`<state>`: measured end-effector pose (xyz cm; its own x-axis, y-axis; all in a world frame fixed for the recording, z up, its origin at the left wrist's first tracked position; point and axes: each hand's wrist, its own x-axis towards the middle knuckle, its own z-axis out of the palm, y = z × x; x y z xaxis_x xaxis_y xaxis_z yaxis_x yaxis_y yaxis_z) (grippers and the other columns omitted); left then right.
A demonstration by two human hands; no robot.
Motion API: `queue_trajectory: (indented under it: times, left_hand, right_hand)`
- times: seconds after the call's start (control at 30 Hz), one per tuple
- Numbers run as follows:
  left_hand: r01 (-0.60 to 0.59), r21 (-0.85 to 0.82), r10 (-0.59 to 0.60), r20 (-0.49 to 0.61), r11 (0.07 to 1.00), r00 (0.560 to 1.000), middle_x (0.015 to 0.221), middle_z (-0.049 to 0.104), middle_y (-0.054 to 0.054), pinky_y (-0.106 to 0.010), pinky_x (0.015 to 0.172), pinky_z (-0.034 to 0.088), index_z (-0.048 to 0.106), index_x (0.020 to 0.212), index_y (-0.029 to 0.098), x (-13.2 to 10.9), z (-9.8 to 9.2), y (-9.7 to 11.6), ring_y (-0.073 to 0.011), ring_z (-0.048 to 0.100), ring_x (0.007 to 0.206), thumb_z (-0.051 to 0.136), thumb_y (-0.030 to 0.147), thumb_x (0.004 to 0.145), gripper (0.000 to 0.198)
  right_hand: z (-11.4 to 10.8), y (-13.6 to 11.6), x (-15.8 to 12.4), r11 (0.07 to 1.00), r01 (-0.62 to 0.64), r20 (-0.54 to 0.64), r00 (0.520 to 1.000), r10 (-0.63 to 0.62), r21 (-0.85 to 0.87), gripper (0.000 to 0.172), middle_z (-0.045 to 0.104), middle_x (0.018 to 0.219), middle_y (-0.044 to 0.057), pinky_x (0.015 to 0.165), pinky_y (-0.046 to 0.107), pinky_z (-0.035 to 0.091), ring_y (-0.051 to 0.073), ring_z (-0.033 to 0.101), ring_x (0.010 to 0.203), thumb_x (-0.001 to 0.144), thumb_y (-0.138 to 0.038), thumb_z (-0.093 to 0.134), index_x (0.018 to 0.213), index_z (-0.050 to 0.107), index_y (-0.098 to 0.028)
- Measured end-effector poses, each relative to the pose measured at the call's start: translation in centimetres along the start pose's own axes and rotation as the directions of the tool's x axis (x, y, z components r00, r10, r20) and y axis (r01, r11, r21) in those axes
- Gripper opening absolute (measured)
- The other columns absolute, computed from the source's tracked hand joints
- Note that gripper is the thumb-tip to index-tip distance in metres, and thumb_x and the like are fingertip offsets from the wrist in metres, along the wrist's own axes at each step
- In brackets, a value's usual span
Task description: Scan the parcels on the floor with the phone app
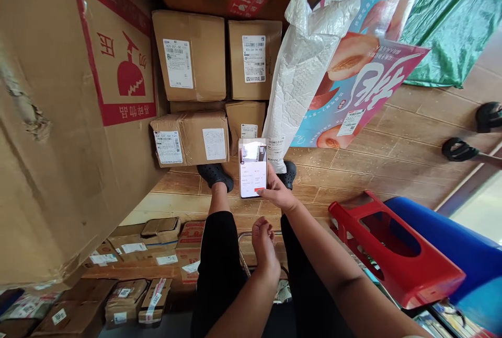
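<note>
My right hand (279,191) grips a smartphone (247,178) by its right side, the thumb lying over the lower part of the lit screen. A camera picture fills the top of the screen, with a white form and a red button below. Lower down and closer to my body, my left hand (264,239) is curled with its fingers folded in and nothing showing in it. Just beyond the phone are a small labelled carton (246,116) and a long white bubble-wrap parcel (300,74), which leans on a colourful peach-printed box (364,82).
Labelled cartons (204,56) are stacked ahead, and a large carton (43,171) fills the left. More parcels (129,301) lie at lower left. A red plastic stool (423,275) and a blue container (451,239) stand right. Another person's sandalled feet (460,149) show at the right edge.
</note>
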<state>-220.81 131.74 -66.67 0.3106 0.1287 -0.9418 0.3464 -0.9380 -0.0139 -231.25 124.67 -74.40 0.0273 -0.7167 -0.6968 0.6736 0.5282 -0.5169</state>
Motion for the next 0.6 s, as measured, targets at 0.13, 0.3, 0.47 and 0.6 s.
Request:
queue_trajectory:
  times: [0.13, 0.3, 0.47, 0.6]
  left_hand:
    - [-0.229, 0.015, 0.229, -0.13, 0.973, 0.965, 0.083, 0.059, 0.0, -0.027, 0.065, 0.041, 0.059, 0.092, 0.021, 0.7, -1.7, 6.0, -0.0128, 0.055, 0.067, 0.066, 0.027, 0.057, 0.036]
    - [-0.634, 0.146, 0.645, -0.302, 0.759, 0.703, 0.113, 0.055, -0.002, -0.031, 0.096, 0.044, 0.051, 0.104, 0.025, 3.1, -5.9, 20.5, -0.0165, 0.056, 0.104, 0.062, 0.022, 0.064, 0.041]
    - [-0.575, 0.775, 0.961, -0.158, 0.263, 0.227, 0.137, 0.041, -0.022, -0.053, 0.114, 0.033, 0.044, 0.136, 0.011, 2.6, -7.5, 32.7, -0.0369, 0.041, 0.13, 0.077, 0.029, 0.065, 0.08]
    - [-0.512, 0.845, 0.977, 0.21, -0.156, 0.049, 0.137, 0.038, -0.017, -0.056, 0.117, 0.026, 0.047, 0.138, 0.019, -1.5, -5.5, 37.4, -0.0394, 0.036, 0.135, 0.084, 0.046, 0.07, 0.082]
  right_hand:
    - [1.6, -1.9, -0.8, 0.999, 0.022, 0.02, 1.0, -0.022, -0.03, 0.089, 0.059, 0.141, 0.005, 0.101, 0.039, 0.05, 0.028, 0.058, 0.125, 0.077, -0.03, 0.081, 0.152, 0.034, -0.032]
    - [3.9, -3.8, -1.9, 0.999, 0.022, 0.095, 0.995, -0.018, -0.036, 0.091, 0.055, 0.147, 0.006, 0.108, 0.042, 0.046, 0.029, 0.055, 0.13, 0.076, -0.027, 0.081, 0.153, 0.033, -0.032]
    - [6.1, -4.2, -2.8, 0.999, 0.003, 0.146, 0.989, 0.002, -0.037, 0.088, 0.055, 0.147, 0.005, 0.105, 0.04, 0.048, 0.026, 0.058, 0.126, 0.079, -0.023, 0.078, 0.153, 0.033, -0.033]
    - [8.1, -4.8, -3.0, 0.999, -0.009, 0.143, 0.99, 0.015, -0.047, 0.086, 0.053, 0.149, 0.005, 0.107, 0.042, 0.046, 0.027, 0.055, 0.131, 0.079, -0.023, 0.079, 0.152, 0.036, -0.034]
